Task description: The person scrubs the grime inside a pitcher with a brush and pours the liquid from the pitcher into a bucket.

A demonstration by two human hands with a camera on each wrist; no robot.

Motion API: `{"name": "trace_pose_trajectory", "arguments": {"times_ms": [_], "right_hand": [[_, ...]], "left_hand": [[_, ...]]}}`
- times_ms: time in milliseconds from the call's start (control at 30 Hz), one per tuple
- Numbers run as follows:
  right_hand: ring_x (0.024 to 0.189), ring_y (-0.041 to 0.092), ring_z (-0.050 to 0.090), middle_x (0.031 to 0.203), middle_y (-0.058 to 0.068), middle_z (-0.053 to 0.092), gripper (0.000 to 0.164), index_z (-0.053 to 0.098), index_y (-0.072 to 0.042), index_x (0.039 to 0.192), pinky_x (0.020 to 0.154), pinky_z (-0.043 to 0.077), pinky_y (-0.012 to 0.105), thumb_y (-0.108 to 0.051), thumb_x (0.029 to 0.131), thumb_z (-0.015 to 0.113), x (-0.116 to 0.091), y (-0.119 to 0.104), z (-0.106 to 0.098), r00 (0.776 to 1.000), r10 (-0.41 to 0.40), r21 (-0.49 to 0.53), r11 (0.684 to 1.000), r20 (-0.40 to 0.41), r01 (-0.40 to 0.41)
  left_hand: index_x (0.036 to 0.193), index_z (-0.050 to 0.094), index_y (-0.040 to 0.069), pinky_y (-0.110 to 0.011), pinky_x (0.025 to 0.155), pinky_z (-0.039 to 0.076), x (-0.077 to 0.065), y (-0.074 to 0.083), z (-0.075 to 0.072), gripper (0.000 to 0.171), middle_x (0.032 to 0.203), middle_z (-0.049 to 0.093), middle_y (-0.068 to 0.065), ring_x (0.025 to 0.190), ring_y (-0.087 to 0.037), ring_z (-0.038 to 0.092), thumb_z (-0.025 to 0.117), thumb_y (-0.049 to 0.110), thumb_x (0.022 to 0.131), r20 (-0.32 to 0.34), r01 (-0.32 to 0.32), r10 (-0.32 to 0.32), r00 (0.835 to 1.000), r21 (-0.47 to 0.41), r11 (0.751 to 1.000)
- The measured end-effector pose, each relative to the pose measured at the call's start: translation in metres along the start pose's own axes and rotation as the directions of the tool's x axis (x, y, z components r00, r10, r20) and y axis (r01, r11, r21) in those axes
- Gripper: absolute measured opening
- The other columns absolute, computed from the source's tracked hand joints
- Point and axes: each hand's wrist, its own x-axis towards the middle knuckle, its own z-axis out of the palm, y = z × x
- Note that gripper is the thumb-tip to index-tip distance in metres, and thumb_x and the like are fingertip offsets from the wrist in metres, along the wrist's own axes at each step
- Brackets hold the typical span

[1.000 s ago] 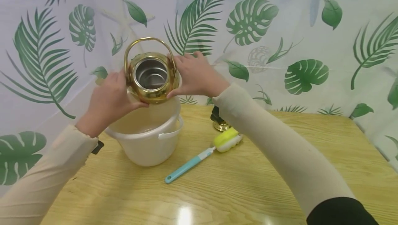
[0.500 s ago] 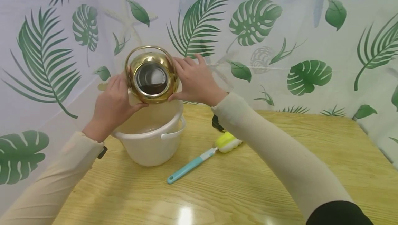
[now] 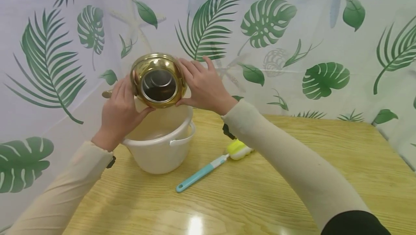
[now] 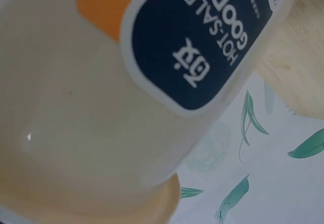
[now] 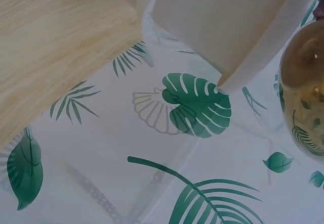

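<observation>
A shiny gold kettle [image 3: 159, 65] without a lid hangs over the white bucket [image 3: 159, 157], tilted so that its round mouth and steel inside face me. My left hand [image 3: 118, 114] grips its left side, thumb along the lower front. On the right side my right hand [image 3: 206, 85] holds it, thumb below and fingers spread behind. The arched handle lies back against the top of the body. Past my left fingers the spout [image 3: 106, 94] pokes out. In the right wrist view the kettle [image 5: 309, 90] shows only at the edge; neither wrist view shows a hand.
On the wooden table [image 3: 260, 191] lies a sponge brush [image 3: 196, 178] with a blue handle and yellow-white head. The bucket's wall [image 4: 86, 107] fills much of the left wrist view. A leaf-print cloth [image 3: 276, 58] hangs behind the table.
The kettle has tipped further, its mouth turning downward toward me, and its handle has dropped back against the body. The spout has come into view at left. A gold disc on the table is now hidden.
</observation>
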Motion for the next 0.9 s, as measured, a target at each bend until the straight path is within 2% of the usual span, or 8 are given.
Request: {"name": "trace_pose_trajectory", "arguments": {"times_ms": [200, 900], "right_hand": [[0.125, 0.027, 0.048, 0.142, 0.011, 0.047, 0.113, 0.036, -0.003, 0.143, 0.105, 0.032, 0.055, -0.073, 0.061, 0.069, -0.0028, -0.0006, 0.0024, 0.998, -0.006, 0.002, 1.000, -0.058, 0.006], [0.127, 0.028, 0.046, 0.144, 0.011, 0.046, 0.109, 0.038, -0.001, 0.141, 0.107, 0.031, 0.054, -0.073, 0.064, 0.067, -0.0039, -0.0031, 0.0100, 0.988, -0.040, -0.079, 0.996, -0.152, 0.029]], "left_hand": [[0.135, 0.038, -0.010, -0.047, 0.092, 0.049, 0.0006, 0.0045, 0.0040, 0.098, 0.127, 0.054, -0.027, 0.115, -0.039, 0.054, 0.087, 0.031, 0.060, -0.086, 0.031, -0.034, 0.996, -0.034, 0.999], [0.134, 0.040, -0.009, -0.045, 0.096, 0.047, 0.0007, 0.0024, 0.0050, 0.091, 0.130, 0.053, -0.025, 0.116, -0.038, 0.053, 0.085, 0.029, 0.064, -0.150, 0.031, -0.036, 0.988, -0.039, 0.999]]}}
